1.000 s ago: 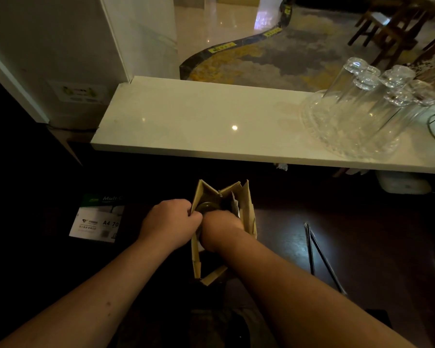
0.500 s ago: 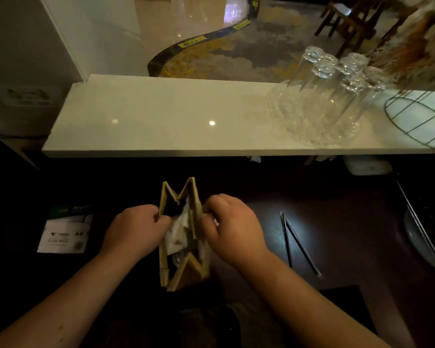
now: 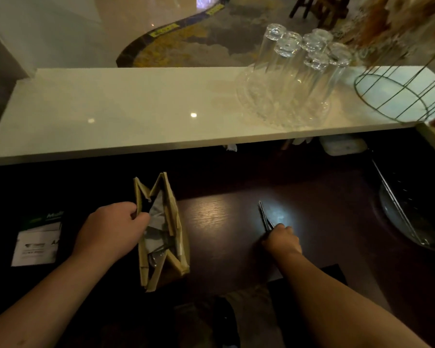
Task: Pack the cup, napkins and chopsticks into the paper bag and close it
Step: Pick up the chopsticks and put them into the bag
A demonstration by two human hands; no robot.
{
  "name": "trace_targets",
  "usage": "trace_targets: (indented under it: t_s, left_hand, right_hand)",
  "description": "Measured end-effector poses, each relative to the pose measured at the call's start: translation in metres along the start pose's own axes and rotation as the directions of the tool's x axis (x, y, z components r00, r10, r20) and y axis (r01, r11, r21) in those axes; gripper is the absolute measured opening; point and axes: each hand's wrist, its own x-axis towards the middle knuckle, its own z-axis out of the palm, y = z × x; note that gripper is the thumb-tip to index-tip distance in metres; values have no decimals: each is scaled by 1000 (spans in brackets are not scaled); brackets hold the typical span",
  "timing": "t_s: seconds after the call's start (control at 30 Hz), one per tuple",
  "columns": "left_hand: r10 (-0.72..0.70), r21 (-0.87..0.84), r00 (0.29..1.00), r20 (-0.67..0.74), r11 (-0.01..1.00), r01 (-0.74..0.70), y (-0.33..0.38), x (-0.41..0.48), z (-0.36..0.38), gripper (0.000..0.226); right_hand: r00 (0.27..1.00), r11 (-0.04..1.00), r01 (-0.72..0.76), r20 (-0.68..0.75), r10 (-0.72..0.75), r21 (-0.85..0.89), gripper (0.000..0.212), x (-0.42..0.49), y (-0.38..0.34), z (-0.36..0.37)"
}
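Observation:
A brown paper bag (image 3: pixel 176 237) stands with its mouth apart on the dark wooden table (image 3: pixel 216 222). White napkins (image 3: pixel 155 222) fill the top of it, and a glint of the cup (image 3: pixel 153 259) shows beneath them. My left hand (image 3: pixel 111 229) pinches the bag's left rim. To the right, dark chopsticks (image 3: pixel 263 214) lie on the table, and my right hand (image 3: pixel 281 241) is closed over their near ends.
A white counter (image 3: pixel 111 109) runs across the back, with upturned glasses (image 3: pixel 296 71) on a glass tray and a wire basket (image 3: pixel 397 94). A paper pack (image 3: pixel 37 244) lies at the left. A glass bowl with a metal rack (image 3: pixel 409 212) sits at the right.
My right hand has left the bag's right rim and moved right onto the chopsticks. My left hand still holds the left rim. The camera view has shifted right.

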Motion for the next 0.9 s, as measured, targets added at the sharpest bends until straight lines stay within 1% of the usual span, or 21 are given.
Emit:
trace_targets:
  t_s: [0.07,0.13,0.2,0.27,0.33,0.43,0.5,0.57,0.63,0.67,0.7,0.73,0.8,0.83,0.9]
  left_hand:
    - [-12,-8,1000,0,1000,12,0,0,0,45]
    - [-21,-22,1000,-9,1000,21,-3,-1,-1,45]
    - [-29,-31,999,-14,999,28,-7,-3,-2,45]
    - [-51,-46,998,-25,998,50,-10,-3,-3,46]
    - [-75,-60,997,-26,995,73,-13,-3,-5,46]
    - [-91,-97,996,-25,991,89,-20,-2,-8,43]
    - [-91,-118,995,-40,989,86,-23,-3,-10,42]
    - [-91,-136,995,-52,987,83,-26,-4,-11,40]
    - [-93,-159,994,-52,984,83,-28,-6,-11,38]
    - [-93,-160,995,-48,984,84,-29,-7,-12,38]
    - [-90,-153,995,-44,985,83,-30,-7,-12,38]
    - [-90,-146,995,-41,986,83,-30,-7,-13,38]
    - [-105,-146,994,-43,984,98,-31,-7,-13,37]
    - [-116,-151,992,-46,983,108,-31,-7,-13,35]
    - [-116,-155,992,-58,982,106,-32,-8,-12,34]
  right_hand:
    - [1000,999,16,23,-17,38,32,2,-2,5]
    - [992,998,61,112,-62,16,25,-1,-11,8]
    - [975,993,119,192,-113,-21,24,-10,-25,10]
    - [953,976,219,219,-211,-10,27,-23,-46,7]
    - [939,952,297,161,-305,70,29,-43,-76,-6]
    - [899,880,433,-29,-436,194,27,-85,-121,-38]
    - [839,806,543,-125,-529,236,29,-117,-145,-64]
    - [776,716,628,-183,-604,304,28,-148,-162,-87]
    - [720,563,662,-212,-661,494,27,-178,-180,-106]
    - [698,464,645,-221,-681,607,27,-192,-188,-112]
    - [678,377,627,-238,-696,682,26,-205,-197,-114]
    - [655,324,635,-267,-707,701,25,-215,-205,-113]
    - [602,316,714,-316,-733,625,27,-226,-220,-104]
    - [593,352,736,-301,-746,578,28,-225,-226,-93]
    - [620,495,739,-174,-765,457,23,-213,-233,-68]
